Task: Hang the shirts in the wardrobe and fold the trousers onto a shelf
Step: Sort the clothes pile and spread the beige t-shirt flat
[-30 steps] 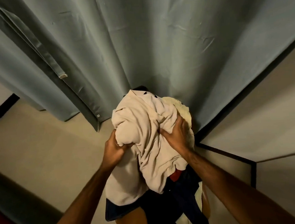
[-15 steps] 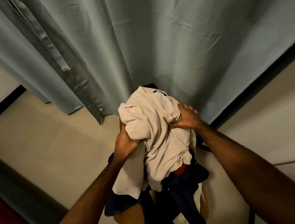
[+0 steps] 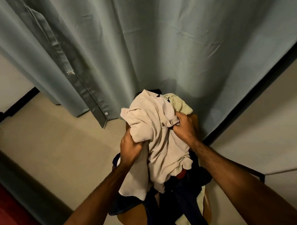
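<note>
Right now the beige garment (image 3: 161, 143) is bunched between your two hands, lifted over a heap of dark blue clothes (image 3: 184, 194) that lies on a brown rounded seat (image 3: 133, 221). Your left hand (image 3: 130, 150) grips the garment's left side, fingers curled into the cloth, with a loose flap hanging below your wrist. Your right hand (image 3: 184, 127) clutches the upper right edge, near a button and a small loop, knuckles turned toward the camera. A pale yellow-green cloth (image 3: 179, 102) shows just behind the garment's top, and a red scrap (image 3: 182, 174) peeks out under its lower hem. Whether the beige piece is a shirt or trousers cannot be told from its crumpled shape.

Both your forearms reach forward and up from the lower corners, converging on the bundle, the left hand lower than the right.

Behind hangs a grey-green curtain (image 3: 156, 40) falling to a beige floor (image 3: 49, 146). Dark skirting runs along the pale wall (image 3: 269, 120) at right.
</note>
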`<state>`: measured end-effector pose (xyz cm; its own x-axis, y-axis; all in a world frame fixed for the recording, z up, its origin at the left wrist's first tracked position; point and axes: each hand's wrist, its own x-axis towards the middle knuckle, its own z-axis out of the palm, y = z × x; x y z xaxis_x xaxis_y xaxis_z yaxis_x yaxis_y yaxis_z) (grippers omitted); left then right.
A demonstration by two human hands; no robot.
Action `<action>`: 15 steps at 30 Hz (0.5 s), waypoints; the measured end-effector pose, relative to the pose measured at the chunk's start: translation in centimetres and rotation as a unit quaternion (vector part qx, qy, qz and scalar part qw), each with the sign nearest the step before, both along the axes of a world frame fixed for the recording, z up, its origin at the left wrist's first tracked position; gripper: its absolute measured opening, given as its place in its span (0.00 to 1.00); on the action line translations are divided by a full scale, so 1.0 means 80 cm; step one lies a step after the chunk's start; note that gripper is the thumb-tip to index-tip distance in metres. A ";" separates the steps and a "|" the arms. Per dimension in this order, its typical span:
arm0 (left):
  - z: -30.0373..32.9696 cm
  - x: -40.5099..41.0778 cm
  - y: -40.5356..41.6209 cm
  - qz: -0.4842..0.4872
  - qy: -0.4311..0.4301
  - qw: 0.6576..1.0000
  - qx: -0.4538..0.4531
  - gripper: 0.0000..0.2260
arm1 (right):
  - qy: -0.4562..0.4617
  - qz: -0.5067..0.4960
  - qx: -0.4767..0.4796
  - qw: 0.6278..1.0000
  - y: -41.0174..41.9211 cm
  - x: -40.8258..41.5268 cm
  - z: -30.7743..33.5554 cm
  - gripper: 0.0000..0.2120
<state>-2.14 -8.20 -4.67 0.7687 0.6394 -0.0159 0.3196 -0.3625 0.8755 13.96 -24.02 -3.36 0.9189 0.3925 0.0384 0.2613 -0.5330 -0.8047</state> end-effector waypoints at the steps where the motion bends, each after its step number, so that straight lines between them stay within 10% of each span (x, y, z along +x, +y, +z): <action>1: 0.009 -0.009 0.001 0.013 -0.018 1.000 0.001 0.30 | 0.013 0.024 0.020 0.999 0.005 -0.006 0.006 0.06; 15: 0.189 -0.186 0.215 0.214 -0.155 0.955 0.134 0.24 | 0.011 0.235 0.214 0.948 0.284 -0.146 0.197 0.12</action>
